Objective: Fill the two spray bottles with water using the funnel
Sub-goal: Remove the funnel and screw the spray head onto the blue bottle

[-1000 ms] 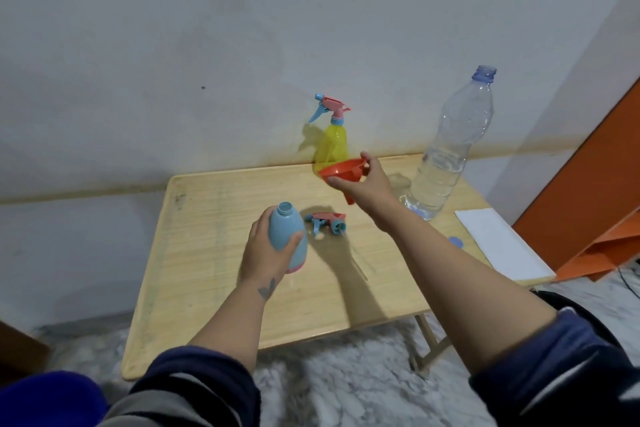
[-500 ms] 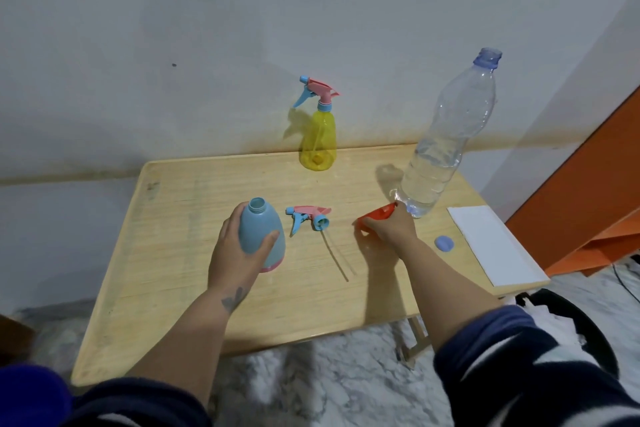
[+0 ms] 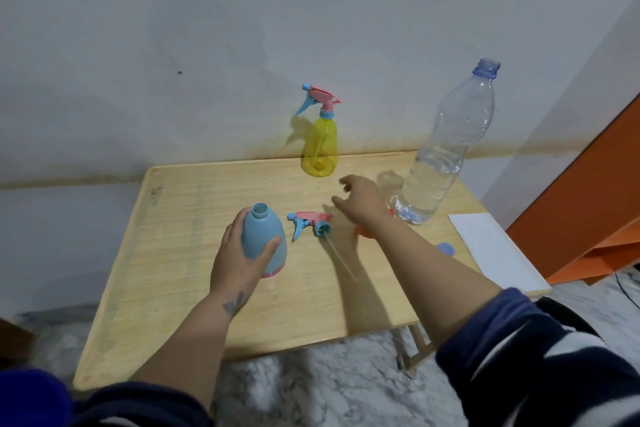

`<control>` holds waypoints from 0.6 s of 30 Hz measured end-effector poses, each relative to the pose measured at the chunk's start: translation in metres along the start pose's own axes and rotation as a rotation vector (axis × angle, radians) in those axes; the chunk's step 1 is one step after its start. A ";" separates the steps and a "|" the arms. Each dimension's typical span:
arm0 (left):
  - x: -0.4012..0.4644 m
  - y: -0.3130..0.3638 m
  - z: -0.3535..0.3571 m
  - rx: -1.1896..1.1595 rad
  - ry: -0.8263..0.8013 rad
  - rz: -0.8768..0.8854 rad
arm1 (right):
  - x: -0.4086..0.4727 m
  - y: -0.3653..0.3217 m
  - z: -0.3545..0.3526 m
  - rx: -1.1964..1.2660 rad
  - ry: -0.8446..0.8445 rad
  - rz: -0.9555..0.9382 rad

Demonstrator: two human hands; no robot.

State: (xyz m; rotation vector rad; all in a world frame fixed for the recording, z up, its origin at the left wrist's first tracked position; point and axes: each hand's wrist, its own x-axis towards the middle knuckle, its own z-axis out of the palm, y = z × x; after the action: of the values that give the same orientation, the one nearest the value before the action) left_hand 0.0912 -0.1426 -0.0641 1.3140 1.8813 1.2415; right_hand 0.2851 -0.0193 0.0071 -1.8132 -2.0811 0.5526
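My left hand (image 3: 239,260) grips the blue spray bottle (image 3: 265,239), which stands upright and uncapped on the wooden table (image 3: 166,253). Its pink and blue spray head (image 3: 310,222) lies on the table just right of it, tube pointing toward me. My right hand (image 3: 360,199) hovers with loosely spread fingers, holding nothing, above the spot between the spray head and the clear water bottle (image 3: 446,149). The red funnel (image 3: 363,230) lies on the table, mostly hidden under my right wrist. A yellow spray bottle (image 3: 320,149) with its head on stands at the back edge.
The water bottle is uncapped and about half full; its blue cap (image 3: 446,248) lies near the right front. A white sheet (image 3: 491,246) covers the table's right end. An orange cabinet (image 3: 588,201) stands to the right, the wall close behind.
My right hand brought the red funnel down from mid-air, set it on the table and let go, then lifted away. The left hand kept its hold on the blue bottle.
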 end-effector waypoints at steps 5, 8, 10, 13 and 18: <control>0.001 -0.002 -0.001 -0.013 -0.001 0.011 | 0.008 -0.024 0.035 -0.119 -0.263 0.155; 0.000 -0.001 -0.001 -0.014 0.002 0.015 | 0.011 -0.021 0.052 -0.063 -0.300 0.273; 0.000 -0.002 -0.002 -0.012 0.002 0.027 | 0.011 -0.019 0.059 -0.035 -0.288 0.310; -0.001 -0.002 -0.003 -0.009 -0.004 0.024 | 0.014 -0.018 0.057 0.063 -0.287 0.367; 0.000 0.001 -0.002 -0.029 -0.016 0.008 | 0.022 -0.040 0.018 0.545 -0.230 0.446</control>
State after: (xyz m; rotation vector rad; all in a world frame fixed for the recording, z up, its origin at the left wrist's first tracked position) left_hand 0.0893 -0.1431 -0.0625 1.3135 1.8416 1.2545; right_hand 0.2390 -0.0036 0.0102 -1.9223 -1.4225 1.3496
